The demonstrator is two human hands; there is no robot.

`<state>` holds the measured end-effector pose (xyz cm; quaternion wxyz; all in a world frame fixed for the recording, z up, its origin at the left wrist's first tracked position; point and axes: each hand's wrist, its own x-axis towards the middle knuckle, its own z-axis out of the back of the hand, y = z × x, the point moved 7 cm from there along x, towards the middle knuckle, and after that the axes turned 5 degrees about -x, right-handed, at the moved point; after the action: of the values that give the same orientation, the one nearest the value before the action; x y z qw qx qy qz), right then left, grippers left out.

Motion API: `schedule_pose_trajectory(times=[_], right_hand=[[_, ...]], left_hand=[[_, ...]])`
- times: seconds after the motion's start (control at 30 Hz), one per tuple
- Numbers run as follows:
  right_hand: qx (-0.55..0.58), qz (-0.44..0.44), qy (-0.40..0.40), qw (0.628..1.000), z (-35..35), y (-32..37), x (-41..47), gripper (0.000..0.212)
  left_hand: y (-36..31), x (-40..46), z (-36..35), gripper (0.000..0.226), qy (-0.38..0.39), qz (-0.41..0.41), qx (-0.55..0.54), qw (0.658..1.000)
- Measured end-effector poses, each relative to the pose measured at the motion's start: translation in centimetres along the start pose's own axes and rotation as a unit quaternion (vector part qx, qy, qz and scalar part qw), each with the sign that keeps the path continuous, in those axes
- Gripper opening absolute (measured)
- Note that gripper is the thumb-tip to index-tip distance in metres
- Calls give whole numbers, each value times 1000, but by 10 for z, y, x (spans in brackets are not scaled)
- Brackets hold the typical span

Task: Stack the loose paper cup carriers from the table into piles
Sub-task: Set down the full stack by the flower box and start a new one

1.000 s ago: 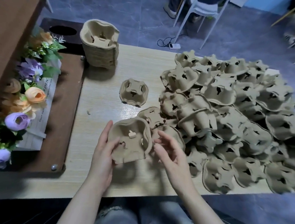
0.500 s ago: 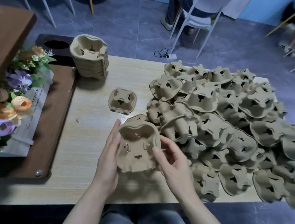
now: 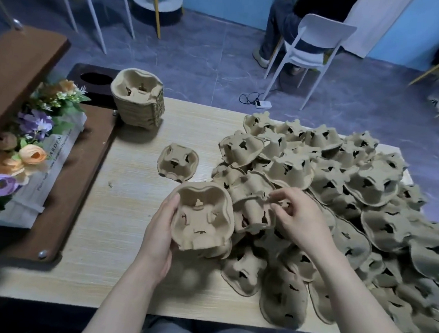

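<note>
Carrier [image 3: 202,219] cradled open-side-up in my left grip [image 3: 159,236] just above the surface [image 3: 109,220], right grip [image 3: 297,219] pinching the next one's rim [image 3: 251,213] off the loose heap [image 3: 354,203]; next: lift, align, nest.

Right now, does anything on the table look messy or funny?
Yes. A small crumb lies alone on the bare table, likely a bit torn off a carrier. The loose carriers sprawl in a jumbled heap, some hanging over the table's right edge.
</note>
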<state>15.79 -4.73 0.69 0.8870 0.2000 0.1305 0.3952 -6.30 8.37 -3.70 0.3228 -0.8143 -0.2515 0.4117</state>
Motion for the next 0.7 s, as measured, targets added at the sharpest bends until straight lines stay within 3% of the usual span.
schedule_pose_trajectory(times=[0.13,0.27,0.5,0.6,0.7], right_hand=[[-2,23,-16,1000,0,0,-2,16],[45,49,-45,997,15,4,-14,14],[148,60,-110,981,52,16,-59,25],[215,52,-193,956,63,22,-78,25],[274,110,-268,917,66,48,-90,12]], left_hand=[[-3,-4,-6,48,-19,-24,12,999],[-3,-6,-5,26,-62,-66,16,996],[-6,-7,-3,28,-77,-71,24,994],[-12,-6,-6,26,-55,-68,43,995],[-17,-8,-16,26,-12,-64,65,996]])
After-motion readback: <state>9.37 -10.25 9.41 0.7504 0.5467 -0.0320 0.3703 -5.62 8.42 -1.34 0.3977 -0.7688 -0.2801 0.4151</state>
